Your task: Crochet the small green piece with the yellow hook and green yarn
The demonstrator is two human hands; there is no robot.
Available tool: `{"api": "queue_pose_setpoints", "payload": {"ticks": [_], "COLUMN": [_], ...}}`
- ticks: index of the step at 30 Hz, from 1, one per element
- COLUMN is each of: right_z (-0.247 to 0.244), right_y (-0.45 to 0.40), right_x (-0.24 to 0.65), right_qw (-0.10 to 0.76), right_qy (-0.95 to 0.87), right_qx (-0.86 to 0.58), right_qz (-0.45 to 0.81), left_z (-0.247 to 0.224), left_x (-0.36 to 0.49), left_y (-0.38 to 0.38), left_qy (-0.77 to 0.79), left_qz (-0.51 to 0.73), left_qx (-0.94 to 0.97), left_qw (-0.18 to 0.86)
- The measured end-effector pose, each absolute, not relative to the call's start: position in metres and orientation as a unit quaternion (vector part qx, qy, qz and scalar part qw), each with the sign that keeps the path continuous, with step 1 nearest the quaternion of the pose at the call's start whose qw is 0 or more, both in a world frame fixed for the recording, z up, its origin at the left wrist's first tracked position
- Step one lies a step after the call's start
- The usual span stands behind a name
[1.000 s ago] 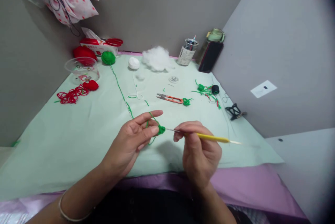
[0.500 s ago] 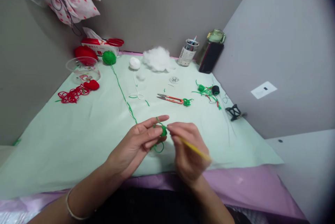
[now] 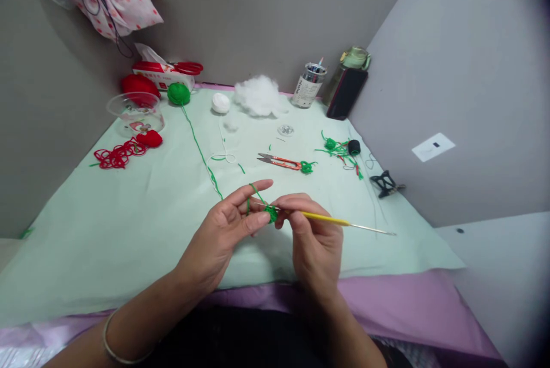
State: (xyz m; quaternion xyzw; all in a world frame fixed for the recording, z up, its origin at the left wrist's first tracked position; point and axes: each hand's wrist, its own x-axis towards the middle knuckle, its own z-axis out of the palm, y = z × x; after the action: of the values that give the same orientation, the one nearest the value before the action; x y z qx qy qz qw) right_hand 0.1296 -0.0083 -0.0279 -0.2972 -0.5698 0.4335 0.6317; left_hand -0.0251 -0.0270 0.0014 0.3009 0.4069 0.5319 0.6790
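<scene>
My left hand (image 3: pixel 230 224) pinches a small green crochet piece (image 3: pixel 271 214) between thumb and fingers, with green yarn (image 3: pixel 256 191) looped over its raised index finger. In my right hand (image 3: pixel 315 236) is a crochet hook (image 3: pixel 326 218) with a yellow handle, gripped between thumb and fingers. The hook's thin metal tip lies at the top of the green piece, and its other metal end sticks out to the right. From the left hand the yarn runs back to a green yarn ball (image 3: pixel 179 94) at the far left.
Orange thread snips (image 3: pixel 281 161) lie beyond my hands. A white yarn ball (image 3: pixel 220 103), fluffy stuffing (image 3: pixel 260 96), a pen can (image 3: pixel 310 86) and a phone (image 3: pixel 347 94) stand at the back. Red yarn (image 3: pixel 118 156) lies left; green scraps (image 3: pixel 339 150) and a black clip (image 3: pixel 387 184) lie right.
The crochet hook has swung from a steep slant to nearly level, its tip now reaching left across the green piece. My left index finger has risen slightly, drawing the yarn straighter.
</scene>
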Motion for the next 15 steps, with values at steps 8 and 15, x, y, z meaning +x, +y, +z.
{"api": "queue_pose_setpoints", "payload": {"ticks": [8,15], "right_z": [-0.026,-0.026], "right_y": [0.0,-0.003], "right_x": [0.136,0.134], "right_qw": [0.635,0.616], "right_qy": [-0.457,-0.531], "right_qx": [-0.27,-0.284], "right_qz": [0.561,0.508], "left_z": [0.001,0.0], "left_x": [-0.031,-0.026], "left_y": [-0.026,-0.027], "left_qy": [0.322,0.369], "left_qz": [0.488,0.521], "left_qx": [0.225,0.311], "left_qw": [0.779,0.704]}}
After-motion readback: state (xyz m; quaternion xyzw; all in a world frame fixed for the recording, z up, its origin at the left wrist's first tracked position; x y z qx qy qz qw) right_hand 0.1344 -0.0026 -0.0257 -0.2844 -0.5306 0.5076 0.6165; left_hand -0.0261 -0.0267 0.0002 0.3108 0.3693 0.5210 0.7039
